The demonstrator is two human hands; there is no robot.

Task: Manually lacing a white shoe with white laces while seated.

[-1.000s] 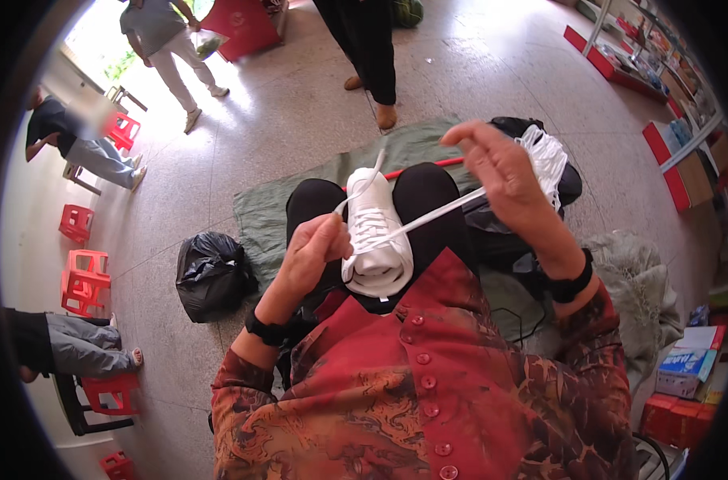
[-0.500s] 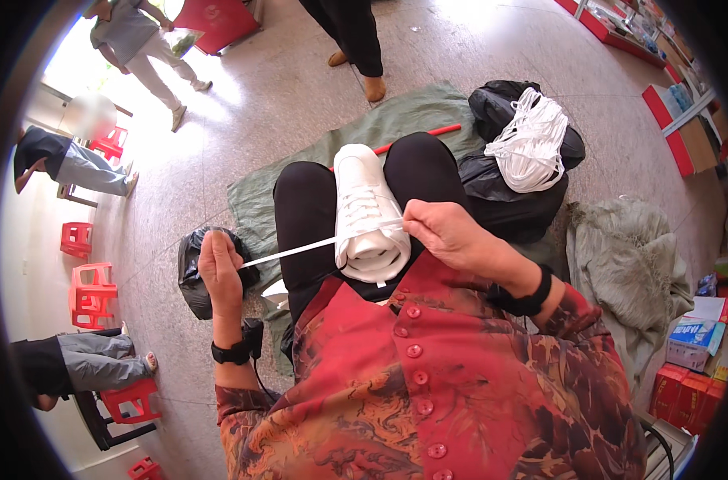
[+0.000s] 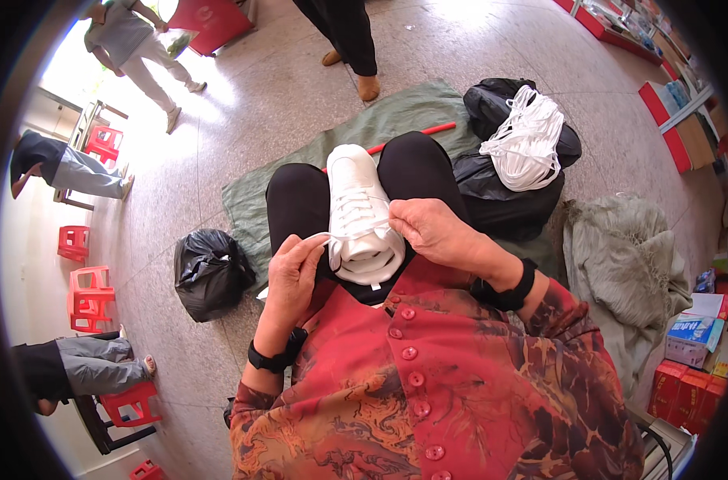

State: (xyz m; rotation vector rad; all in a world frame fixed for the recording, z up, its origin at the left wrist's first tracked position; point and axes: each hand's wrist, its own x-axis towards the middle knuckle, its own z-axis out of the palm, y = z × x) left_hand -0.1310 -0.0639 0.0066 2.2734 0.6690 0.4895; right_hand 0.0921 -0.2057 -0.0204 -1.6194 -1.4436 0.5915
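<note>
A white sneaker (image 3: 349, 172) is wedged between my knees, toe pointing away from me, its opening facing my body. White lace runs in crossed rows up its front. Beside the opening on the left, my left hand (image 3: 294, 274) pinches a white shoelace (image 3: 319, 238) between thumb and fingers. My right hand (image 3: 429, 232) is closed at the right of the shoe's top, gripping the lace there; its end is hidden in the fist. White stuffing or lining shows inside the opening.
A green sheet (image 3: 300, 144) lies under my legs, with a red stick (image 3: 436, 129) on it. A bundle of white laces (image 3: 528, 140) rests on black bags at the right. A black bag (image 3: 212, 276) stands left, a grey-green sack (image 3: 620, 264) right. Several people are nearby.
My left hand has moved right and slightly down, close to the shoe. The lace stretched taut across to it earlier is now a short, slightly curved length. My right hand has barely shifted.
</note>
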